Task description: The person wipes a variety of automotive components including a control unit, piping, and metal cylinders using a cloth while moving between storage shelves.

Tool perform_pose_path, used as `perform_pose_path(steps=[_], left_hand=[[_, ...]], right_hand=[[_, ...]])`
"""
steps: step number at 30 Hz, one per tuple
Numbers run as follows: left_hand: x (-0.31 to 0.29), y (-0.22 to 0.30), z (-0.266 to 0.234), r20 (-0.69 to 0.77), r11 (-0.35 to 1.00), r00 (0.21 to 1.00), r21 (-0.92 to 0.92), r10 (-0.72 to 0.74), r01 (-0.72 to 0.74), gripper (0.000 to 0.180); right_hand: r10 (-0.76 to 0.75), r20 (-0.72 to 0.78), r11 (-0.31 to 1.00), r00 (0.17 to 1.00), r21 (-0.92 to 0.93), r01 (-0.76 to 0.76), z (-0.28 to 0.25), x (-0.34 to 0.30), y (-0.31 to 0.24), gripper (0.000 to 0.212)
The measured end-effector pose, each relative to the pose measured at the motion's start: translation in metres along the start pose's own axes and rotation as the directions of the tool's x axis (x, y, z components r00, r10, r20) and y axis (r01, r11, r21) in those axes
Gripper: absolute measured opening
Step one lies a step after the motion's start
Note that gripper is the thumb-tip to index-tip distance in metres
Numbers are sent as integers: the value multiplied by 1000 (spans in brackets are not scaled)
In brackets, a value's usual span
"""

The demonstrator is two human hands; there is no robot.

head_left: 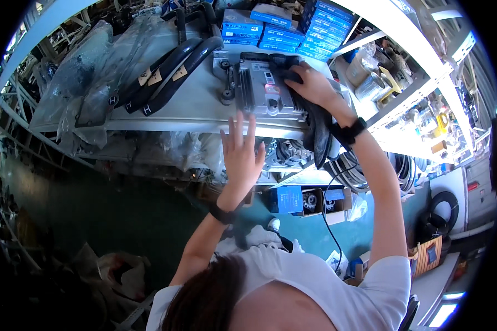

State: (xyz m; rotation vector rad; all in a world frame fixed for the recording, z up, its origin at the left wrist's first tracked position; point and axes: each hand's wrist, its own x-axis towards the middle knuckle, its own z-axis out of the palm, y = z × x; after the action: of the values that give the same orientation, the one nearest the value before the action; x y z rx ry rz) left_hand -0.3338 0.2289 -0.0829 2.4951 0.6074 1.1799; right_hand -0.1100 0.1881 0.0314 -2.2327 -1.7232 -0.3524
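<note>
A silver, ribbed metal unit with labels (271,88), like an electronic control module, lies on the white shelf. Along its right side runs a long, limp black piece (318,127), its lower end hanging over the shelf's front edge. My right hand (315,88) closes over the top of this black piece, thumb toward the metal unit; its fingertips are partly hidden. Just off the front edge, my left hand (241,151) has its fingers spread and holds nothing. A small metal bracket with round ends (226,83) lies left of the unit.
Several curved black hoses with paper tags (176,74) lie left on the shelf, beside plastic-wrapped parts (77,60). Blue boxes (281,33) are stacked behind. Metal cans (370,85) stand at right. Coiled hoses (406,174) and open cartons (331,203) are below.
</note>
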Motion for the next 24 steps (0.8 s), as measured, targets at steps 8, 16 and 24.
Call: perform_pose_path(steps=[8,16,24], left_hand=[[-2,2,1,-46,996,999,-85,-14,10,62],[-30,31,9,17,938,999,-345,-39,42,60],[-25,11,-6,-58,961,996,-272,-65,47,51]], right_hand=[[-64,140,975,988,220,32,-32,-69,-41,28],[252,-258,929,933,335,-158,-43,-33,-50,36],[240,-263,965,935,173,-199,-14,-17,-32,37]])
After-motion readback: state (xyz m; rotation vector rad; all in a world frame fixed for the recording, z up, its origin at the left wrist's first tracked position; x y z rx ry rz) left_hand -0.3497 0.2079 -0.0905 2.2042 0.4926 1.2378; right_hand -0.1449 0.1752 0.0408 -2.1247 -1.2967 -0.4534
